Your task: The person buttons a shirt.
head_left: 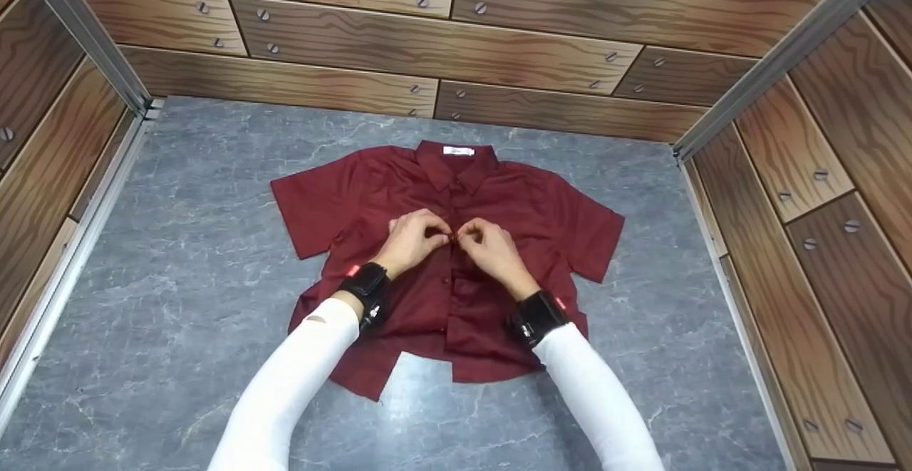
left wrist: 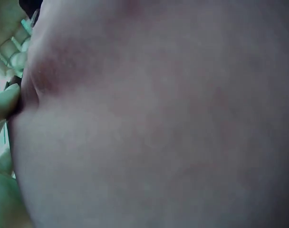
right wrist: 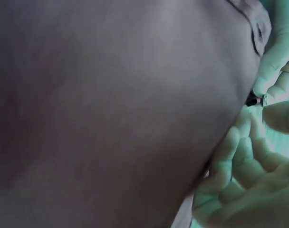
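Note:
A dark red short-sleeved shirt [head_left: 399, 300] lies spread front up on the floor, its collar away from me. My left hand [head_left: 413, 241] pinches the front edge of the shirt at mid-chest, thumb and fingertips together. Right beside it, my right hand [head_left: 493, 251] pinches the same front opening, with the fingertips of both hands almost meeting. Between them a small button [right wrist: 264, 100] shows in the right wrist view. Another button [head_left: 447, 281] sits lower on the front. Close cloth [left wrist: 154, 123] fills most of the left wrist view, with fingers at its left edge.
The grey marbled floor [head_left: 178, 257] surrounds the shirt. Wood-patterned walls [head_left: 342, 36] stand at the back and both sides, with metal posts [head_left: 776, 65] at the corners. Black bands with small devices [head_left: 539, 318] are strapped on both wrists over white sleeves.

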Motion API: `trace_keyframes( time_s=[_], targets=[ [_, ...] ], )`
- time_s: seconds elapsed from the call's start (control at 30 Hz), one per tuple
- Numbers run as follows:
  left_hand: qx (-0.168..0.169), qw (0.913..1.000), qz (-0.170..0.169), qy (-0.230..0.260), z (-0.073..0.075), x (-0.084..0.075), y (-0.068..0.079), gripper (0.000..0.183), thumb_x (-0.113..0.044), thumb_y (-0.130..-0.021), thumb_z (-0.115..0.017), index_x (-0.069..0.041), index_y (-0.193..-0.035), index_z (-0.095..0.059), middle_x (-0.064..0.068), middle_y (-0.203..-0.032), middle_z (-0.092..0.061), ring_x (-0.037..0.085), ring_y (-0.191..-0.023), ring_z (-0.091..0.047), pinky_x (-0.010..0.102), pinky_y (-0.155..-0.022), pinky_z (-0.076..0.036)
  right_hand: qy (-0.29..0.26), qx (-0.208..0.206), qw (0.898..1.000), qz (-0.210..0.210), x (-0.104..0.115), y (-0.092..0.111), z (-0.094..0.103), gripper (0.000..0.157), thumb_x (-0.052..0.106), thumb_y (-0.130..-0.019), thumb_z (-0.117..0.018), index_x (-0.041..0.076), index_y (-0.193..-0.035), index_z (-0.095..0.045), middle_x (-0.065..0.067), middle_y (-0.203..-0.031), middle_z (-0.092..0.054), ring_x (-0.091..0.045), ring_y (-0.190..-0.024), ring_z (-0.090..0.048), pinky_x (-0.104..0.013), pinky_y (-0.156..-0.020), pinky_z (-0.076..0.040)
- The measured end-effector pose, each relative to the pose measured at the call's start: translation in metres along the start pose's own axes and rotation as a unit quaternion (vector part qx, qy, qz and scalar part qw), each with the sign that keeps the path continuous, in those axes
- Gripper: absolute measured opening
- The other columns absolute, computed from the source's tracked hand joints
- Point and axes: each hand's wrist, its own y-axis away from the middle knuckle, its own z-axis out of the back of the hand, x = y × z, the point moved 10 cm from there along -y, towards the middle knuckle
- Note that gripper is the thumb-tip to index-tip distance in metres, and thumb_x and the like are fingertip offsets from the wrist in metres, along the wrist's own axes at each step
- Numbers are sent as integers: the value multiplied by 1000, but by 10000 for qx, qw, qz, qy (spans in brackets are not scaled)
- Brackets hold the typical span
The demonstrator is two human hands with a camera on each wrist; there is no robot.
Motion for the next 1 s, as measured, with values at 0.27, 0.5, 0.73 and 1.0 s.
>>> trace_keyframes(
  time_s=[0.27, 0.5, 0.73, 1.0],
  targets=[
    [-12, 9994, -34, 356, -2, 6, -2, 9, -19, -84, -74, -15, -92, -76, 1, -94, -69, 17, -92, -65, 35, -87, -48, 1494, -147, 9885, -182, 1, 2, 1, 20, 41, -84, -65, 22, -82, -60, 5, -76, -65, -19, -68, -61, -38, -61, -48],
    [77, 9988, -11, 479, -6, 7, -1, 9, -16, -86, -72, -14, -94, -76, 1, -95, -69, 17, -92, -64, 34, -86, -49, 1803, 269, 9821, -470, -4, 2, -12, 36, 55, -79, -66, 20, -83, -58, 1, -77, -63, -23, -70, -60, -40, -61, -48],
    [119, 9987, -3, 504, -7, 5, -1, 9, -15, -87, -71, -12, -93, -76, 3, -94, -69, 18, -94, -64, 34, -88, -49, 1798, 286, 9823, -444, -5, 3, -13, 20, 37, -81, -66, 18, -83, -61, 0, -79, -63, -23, -71, -61, -40, -63, -50],
    [289, 9991, 168, 260, -13, 8, 0, 8, -19, -86, -72, -14, -92, -75, 2, -93, -66, 21, -92, -61, 41, -86, -45, 880, 282, 9953, -301, -11, 1, -5, 10, 19, -86, -61, 14, -82, -69, 1, -77, -66, -17, -69, -59, -35, -69, -48]
  ],
)
